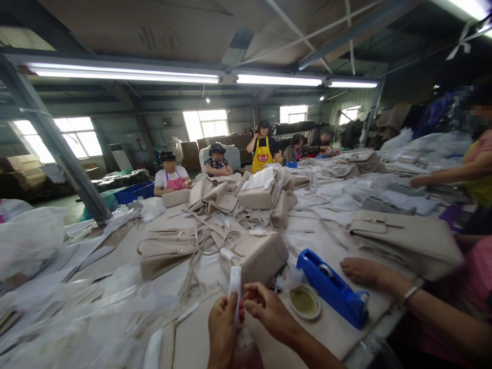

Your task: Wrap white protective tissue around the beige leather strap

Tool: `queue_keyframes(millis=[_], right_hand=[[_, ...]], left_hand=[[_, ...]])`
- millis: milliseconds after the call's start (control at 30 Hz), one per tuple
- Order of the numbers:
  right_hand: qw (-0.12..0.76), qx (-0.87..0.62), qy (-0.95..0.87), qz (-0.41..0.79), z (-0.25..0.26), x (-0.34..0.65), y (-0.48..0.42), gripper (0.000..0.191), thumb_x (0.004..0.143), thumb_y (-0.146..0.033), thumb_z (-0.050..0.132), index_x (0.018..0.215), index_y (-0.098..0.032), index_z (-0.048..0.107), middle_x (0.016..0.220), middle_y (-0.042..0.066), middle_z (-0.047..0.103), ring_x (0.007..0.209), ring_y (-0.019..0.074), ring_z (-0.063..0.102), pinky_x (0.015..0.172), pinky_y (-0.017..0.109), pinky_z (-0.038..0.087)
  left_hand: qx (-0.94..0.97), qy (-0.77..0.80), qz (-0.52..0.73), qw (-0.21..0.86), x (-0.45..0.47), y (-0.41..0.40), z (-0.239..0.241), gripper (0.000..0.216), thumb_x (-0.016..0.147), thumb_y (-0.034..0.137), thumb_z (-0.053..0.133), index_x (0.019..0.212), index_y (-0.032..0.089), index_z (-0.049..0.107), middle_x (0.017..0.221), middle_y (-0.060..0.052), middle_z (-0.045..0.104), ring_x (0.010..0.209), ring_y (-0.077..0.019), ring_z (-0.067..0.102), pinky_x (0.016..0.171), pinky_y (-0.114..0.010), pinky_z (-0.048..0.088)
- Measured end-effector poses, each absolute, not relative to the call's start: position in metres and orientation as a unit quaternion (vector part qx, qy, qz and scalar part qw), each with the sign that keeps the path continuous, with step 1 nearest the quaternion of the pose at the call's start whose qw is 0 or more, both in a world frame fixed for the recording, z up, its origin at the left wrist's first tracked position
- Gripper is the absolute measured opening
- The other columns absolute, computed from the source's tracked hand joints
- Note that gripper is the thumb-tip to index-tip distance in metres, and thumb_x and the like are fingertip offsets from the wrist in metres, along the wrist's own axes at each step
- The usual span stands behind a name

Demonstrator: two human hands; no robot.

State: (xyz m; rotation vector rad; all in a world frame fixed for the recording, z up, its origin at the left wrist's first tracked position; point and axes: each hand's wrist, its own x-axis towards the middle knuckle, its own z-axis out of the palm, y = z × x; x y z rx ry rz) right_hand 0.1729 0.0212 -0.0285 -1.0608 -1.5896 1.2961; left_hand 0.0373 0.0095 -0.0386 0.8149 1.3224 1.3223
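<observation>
**Both hands pinch a white strip at the table's near edge**

Low in the view, the left hand point(223, 328) and the right hand point(269, 310) meet on a narrow white strip point(234, 287) that stands upright between them. Fingers of both hands are closed on it, thumbs pressed to its lower part. Just behind it lies a beige handbag point(261, 256) on the table point(200, 333), with a small round dish point(304, 301) and a blue tape dispenser point(330, 287) just to the right. A co-worker's hand point(361, 270) rests flat beside the dispenser. More beige bags are heaped farther back point(265, 197).
</observation>
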Motion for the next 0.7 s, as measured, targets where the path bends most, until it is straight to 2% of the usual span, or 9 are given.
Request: queue_keyframes(millis=[67, 133, 233, 333, 500, 700], right_hand=[[0.425, -0.451, -0.574, 0.535, -0.027, 0.174, 0.035, 0.035, 0.083, -0.043, 0.054, 0.104, -0.016, 0.056, 0.087, 0.005, 0.063, 0.070, 0.0141, 0.059, 0.054, 0.023, 0.046], [0.440, -0.460, -0.553, 0.538, -0.028, 0.169, 0.046, 0.028, 0.082, -0.040, 0.055, 0.093, -0.014, 0.056, 0.073, 0.002, 0.060, 0.054, 0.0094, 0.051, 0.043, 0.019, 0.038], [0.463, -0.454, -0.539, 0.537, -0.032, 0.159, 0.056, 0.018, 0.077, -0.031, 0.058, 0.083, -0.015, 0.054, 0.062, -0.003, 0.054, 0.043, 0.0058, 0.043, 0.037, 0.017, 0.033], [0.477, -0.435, -0.519, 0.560, -0.037, 0.155, 0.056, 0.023, 0.075, -0.034, 0.060, 0.084, -0.015, 0.052, 0.056, -0.005, 0.053, 0.038, 0.0069, 0.043, 0.034, 0.018, 0.033], [0.513, -0.385, -0.470, 0.606, -0.046, 0.163, 0.053, 0.038, 0.073, -0.048, 0.063, 0.085, -0.014, 0.050, 0.049, -0.007, 0.050, 0.036, 0.0066, 0.041, 0.035, 0.019, 0.033], [0.517, -0.371, -0.453, 0.624, -0.042, 0.164, 0.053, 0.042, 0.074, -0.051, 0.064, 0.088, -0.013, 0.051, 0.048, -0.007, 0.050, 0.036, 0.0059, 0.041, 0.036, 0.018, 0.031]], left_hand=[[0.358, 0.563, 0.538, 0.515, 0.041, 0.011, -0.039, 0.055, 0.064, 0.066, 0.067, 0.077, 0.013, 0.062, 0.063, -0.003, 0.063, 0.057, -0.0169, 0.053, 0.055, -0.029, 0.040], [0.382, 0.578, 0.519, 0.500, 0.043, 0.012, -0.039, 0.058, 0.065, 0.069, 0.063, 0.080, 0.013, 0.061, 0.064, -0.004, 0.063, 0.060, -0.0193, 0.054, 0.057, -0.031, 0.040], [0.453, 0.625, 0.465, 0.434, 0.044, 0.013, -0.037, 0.054, 0.072, 0.069, 0.055, 0.083, 0.016, 0.058, 0.068, -0.004, 0.063, 0.067, -0.0235, 0.057, 0.064, -0.035, 0.042], [0.503, 0.635, 0.429, 0.400, 0.043, 0.014, -0.037, 0.049, 0.078, 0.067, 0.045, 0.079, 0.019, 0.052, 0.067, -0.003, 0.059, 0.066, -0.0230, 0.054, 0.064, -0.036, 0.039], [0.517, 0.560, 0.412, 0.499, 0.040, 0.014, -0.032, 0.043, 0.079, 0.061, 0.048, 0.077, 0.017, 0.050, 0.063, 0.000, 0.050, 0.057, -0.0165, 0.046, 0.053, -0.030, 0.033], [0.523, 0.449, 0.396, 0.607, 0.031, 0.007, -0.015, 0.032, 0.088, 0.043, 0.045, 0.101, 0.014, 0.051, 0.086, -0.005, 0.057, 0.072, -0.0155, 0.050, 0.065, -0.029, 0.038]])
